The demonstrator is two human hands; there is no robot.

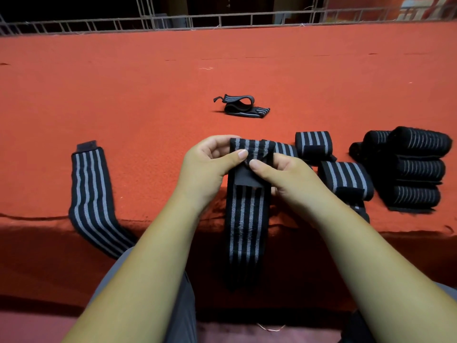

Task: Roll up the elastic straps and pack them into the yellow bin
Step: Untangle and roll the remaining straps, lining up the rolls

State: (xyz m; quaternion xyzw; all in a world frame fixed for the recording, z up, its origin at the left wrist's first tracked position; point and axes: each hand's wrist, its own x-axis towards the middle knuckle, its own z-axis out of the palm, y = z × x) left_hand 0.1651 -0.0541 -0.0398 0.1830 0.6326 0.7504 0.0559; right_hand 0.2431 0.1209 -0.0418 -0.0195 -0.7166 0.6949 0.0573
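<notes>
Two hands, the left hand [205, 167] and right hand [284, 177], pinch the folded top of one striped strap [247, 219].

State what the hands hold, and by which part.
The left hand and right hand both pinch the black, grey-striped elastic strap at its folded top end.

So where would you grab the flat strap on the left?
Probably the strap's far tab end, pinched across the width from above: that end lies flat and free on the cloth, while the rest droops over the near edge.
</notes>
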